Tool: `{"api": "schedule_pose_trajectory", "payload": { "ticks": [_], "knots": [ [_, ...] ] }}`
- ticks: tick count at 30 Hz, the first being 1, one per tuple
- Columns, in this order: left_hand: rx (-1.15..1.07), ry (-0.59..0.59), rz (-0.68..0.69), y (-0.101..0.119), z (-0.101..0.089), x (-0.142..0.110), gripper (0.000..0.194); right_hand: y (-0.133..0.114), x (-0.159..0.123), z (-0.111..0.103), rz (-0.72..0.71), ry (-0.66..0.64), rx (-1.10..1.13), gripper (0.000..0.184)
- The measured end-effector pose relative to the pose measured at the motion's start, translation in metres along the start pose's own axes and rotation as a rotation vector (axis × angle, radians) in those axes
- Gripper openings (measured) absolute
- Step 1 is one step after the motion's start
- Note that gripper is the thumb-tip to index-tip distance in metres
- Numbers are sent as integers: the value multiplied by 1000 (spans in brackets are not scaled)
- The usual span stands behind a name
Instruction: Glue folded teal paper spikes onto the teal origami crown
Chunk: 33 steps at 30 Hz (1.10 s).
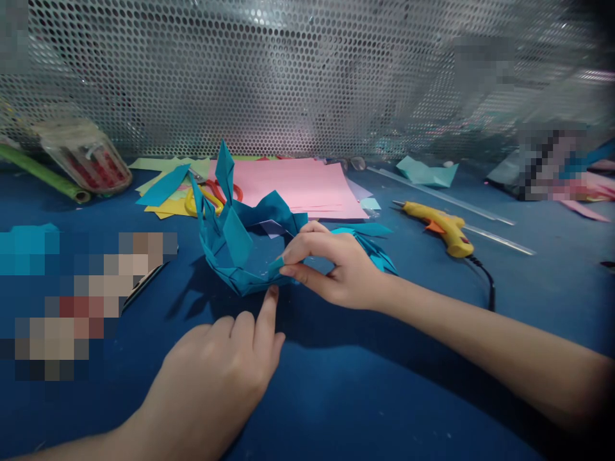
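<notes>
One ring of folded blue paper (239,238), on or just above the blue counter (312,397), well to the left of the yellow glue gun (442,221), with leaf-like points rising on the side farthest from the gun. Right grip (348,266) to the left of the gun too, between gun and ring, thumb and fingertips pinched together on a small folded flap at the ring's near edge. Left grip (225,358) farther left of the gun and nearer the viewer, clasping nothing: index finger stretched out, tip at the ring's lower edge, other fingers curled.

Probably very light, with little weight to resist a push; likely to slide or tip under a one-sided tug. Seemingly crisp along the creases, softer across the flat faces, dry rather than slippery, easy to crush or tear. Best taken low, on the layered band, with a flat pinch and a finger bracing from outside; better not by the thin upright points, likely to bend.

Just left of the gun, more folded blue paper (377,246), partly behind the right grip; farther left and behind the gun, pink sheets (293,182); right behind the gun, a clear stick (444,192) lying aslant
</notes>
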<state>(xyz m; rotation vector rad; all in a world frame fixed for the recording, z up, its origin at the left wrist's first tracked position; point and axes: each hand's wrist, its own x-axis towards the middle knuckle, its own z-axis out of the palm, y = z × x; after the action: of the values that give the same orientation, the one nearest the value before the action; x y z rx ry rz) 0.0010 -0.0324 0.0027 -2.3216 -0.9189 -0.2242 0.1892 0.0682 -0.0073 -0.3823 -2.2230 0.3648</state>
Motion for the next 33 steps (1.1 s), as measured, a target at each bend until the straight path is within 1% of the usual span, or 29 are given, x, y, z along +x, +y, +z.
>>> {"api": "schedule_pose_trajectory", "payload": {
  "ticks": [5, 10, 12, 15, 17, 19, 20, 23, 27, 30, 33],
  "knots": [
    [0, -3, -4, -1, 2, -2, 34, -1, 2, -3, 13, -31, 10, 13],
    [9, -9, 6, -1, 1, -3, 32, -3, 6, -7, 78, -102, 31, 15],
    [10, -32, -16, -1, -1, -2, 33, -4, 8, -9, 114, -127, 54, 15],
    [16, -85, -64, 0, -3, -2, 41, -7, 11, -11, 187, -174, 136, 14],
    [19, -111, -82, 1, -5, -4, 45, -9, 13, -13, 244, -209, 196, 10],
    [17, -128, -102, 2, -6, -6, 45, -12, 14, -14, 313, -231, 244, 6],
    [17, -141, -113, 2, -6, -8, 45, -14, 15, -15, 353, -238, 261, 7],
    [19, -167, -147, 2, -7, -11, 50, -18, 17, -16, 448, -267, 282, 22],
    [18, -196, -133, 0, -7, -11, 68, -22, 18, -15, 490, -296, 259, 37],
    [2, -218, -127, -2, -8, -11, 75, -23, 17, -13, 493, -289, 228, 40],
    [-15, -234, -135, -2, -9, -12, 75, -22, 15, -12, 479, -261, 197, 38]
  ]
}}
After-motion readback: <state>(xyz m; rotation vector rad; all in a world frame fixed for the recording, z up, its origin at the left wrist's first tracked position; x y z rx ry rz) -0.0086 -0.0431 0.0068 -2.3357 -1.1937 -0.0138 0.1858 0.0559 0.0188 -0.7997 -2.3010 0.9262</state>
